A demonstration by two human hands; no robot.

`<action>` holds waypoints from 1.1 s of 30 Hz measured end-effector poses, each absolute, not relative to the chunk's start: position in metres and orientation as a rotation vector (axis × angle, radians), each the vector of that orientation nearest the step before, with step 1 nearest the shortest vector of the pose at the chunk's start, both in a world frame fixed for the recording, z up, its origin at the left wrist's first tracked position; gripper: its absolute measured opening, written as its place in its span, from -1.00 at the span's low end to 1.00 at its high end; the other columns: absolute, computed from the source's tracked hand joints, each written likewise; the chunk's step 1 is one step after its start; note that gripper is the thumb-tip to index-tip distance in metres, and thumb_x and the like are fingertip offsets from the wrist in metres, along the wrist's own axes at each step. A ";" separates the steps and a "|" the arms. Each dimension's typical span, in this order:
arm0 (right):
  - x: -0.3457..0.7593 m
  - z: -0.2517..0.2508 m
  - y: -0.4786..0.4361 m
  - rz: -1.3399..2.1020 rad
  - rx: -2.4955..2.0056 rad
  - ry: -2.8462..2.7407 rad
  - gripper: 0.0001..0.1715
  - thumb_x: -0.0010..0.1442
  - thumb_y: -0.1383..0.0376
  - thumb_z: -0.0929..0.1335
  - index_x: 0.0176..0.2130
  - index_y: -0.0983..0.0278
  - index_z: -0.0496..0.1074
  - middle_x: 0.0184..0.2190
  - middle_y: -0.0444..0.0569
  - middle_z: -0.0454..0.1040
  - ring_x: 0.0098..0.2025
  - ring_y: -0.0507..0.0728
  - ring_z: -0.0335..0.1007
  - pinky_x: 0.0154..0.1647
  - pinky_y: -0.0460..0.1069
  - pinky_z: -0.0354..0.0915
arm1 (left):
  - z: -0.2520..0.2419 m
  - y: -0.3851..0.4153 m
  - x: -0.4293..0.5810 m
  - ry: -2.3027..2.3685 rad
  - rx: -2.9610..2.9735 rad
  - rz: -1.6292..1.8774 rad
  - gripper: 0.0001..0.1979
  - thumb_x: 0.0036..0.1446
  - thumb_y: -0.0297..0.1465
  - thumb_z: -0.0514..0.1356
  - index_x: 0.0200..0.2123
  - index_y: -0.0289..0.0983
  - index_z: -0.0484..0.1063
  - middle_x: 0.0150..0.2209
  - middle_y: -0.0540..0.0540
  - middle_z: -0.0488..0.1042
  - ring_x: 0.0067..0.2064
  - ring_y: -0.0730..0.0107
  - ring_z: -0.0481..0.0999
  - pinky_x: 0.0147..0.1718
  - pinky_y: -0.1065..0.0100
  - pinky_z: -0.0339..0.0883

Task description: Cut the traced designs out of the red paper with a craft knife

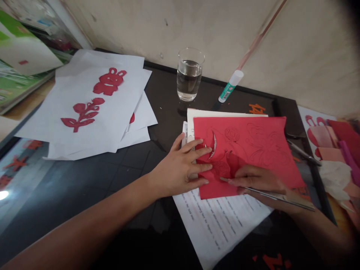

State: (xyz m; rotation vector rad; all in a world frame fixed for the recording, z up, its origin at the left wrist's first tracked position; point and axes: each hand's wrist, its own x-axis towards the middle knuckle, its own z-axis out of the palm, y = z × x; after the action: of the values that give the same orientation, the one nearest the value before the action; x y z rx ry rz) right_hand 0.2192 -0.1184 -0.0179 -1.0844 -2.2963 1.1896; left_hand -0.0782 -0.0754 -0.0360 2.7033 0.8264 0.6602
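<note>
My left hand (180, 168) is lying open with its fingers spread, pressing the red paper sheet (253, 150) down along its left edge. My right hand (254, 180) is gripping a slim metal tool (277, 197), perhaps closed scissors, though the view is too poor to be sure. The sheet, marked with drawn outlines, is resting on printed pages (216, 228) towards the right of the dark tabletop (126, 168). Beyond it, a glass of water (189, 75) and a glue stick (231, 86) are standing near the back edge, while 2 red cut-outs are lying on white paper (84, 127) near the left corner. The sheet could be slipping on those pages if my left hand eases off, sending a blade across the lines and tearing the paper. A careless elbow could be tipping the glass and wetting everything.
</note>
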 end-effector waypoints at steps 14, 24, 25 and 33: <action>0.226 0.009 -0.101 1.132 -0.994 -2.273 -0.69 0.22 0.42 0.40 -0.05 0.16 0.54 -0.25 -0.03 0.59 -0.25 0.05 0.54 -0.27 -0.10 0.44 | -0.033 -0.080 -0.074 0.382 2.891 0.514 -0.64 0.32 -0.44 0.03 0.13 -0.28 0.39 0.23 -0.09 0.35 0.32 0.10 0.21 0.36 -0.13 -0.26; 0.219 -0.003 -0.099 1.162 -0.967 -2.239 -0.79 0.25 0.33 0.40 -0.09 0.21 0.56 -0.24 -0.02 0.62 -0.23 0.05 0.57 -0.26 -0.10 0.49 | -0.030 -0.088 -0.071 0.334 2.894 0.594 -0.70 0.31 -0.39 0.04 -0.05 -0.30 0.52 0.12 -0.08 0.48 0.13 0.19 0.42 0.14 0.18 0.24; 0.218 -0.003 -0.098 1.180 -0.942 -2.236 -0.78 0.26 0.32 0.40 -0.08 0.21 0.56 -0.24 -0.02 0.62 -0.22 0.05 0.57 -0.24 -0.10 0.49 | -0.030 -0.087 -0.071 0.335 2.883 0.591 -0.71 0.31 -0.39 0.04 -0.06 -0.29 0.52 0.12 -0.07 0.48 0.13 0.19 0.42 0.14 0.18 0.24; 0.213 -0.006 -0.096 1.166 -0.844 -2.274 -0.74 0.26 0.39 0.39 -0.04 0.23 0.54 -0.21 -0.01 0.61 -0.19 0.02 0.56 -0.23 -0.13 0.49 | -0.030 -0.085 -0.070 0.344 2.835 0.578 -0.70 0.31 -0.38 0.04 -0.05 -0.30 0.52 0.11 -0.05 0.48 0.12 0.21 0.41 0.11 0.18 0.25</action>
State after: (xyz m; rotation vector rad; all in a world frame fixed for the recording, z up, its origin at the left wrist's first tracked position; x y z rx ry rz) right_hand 0.2132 -0.0964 -0.0062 -0.8445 -2.2739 1.1661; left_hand -0.0700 -0.0851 -0.0300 2.8350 0.3437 0.5776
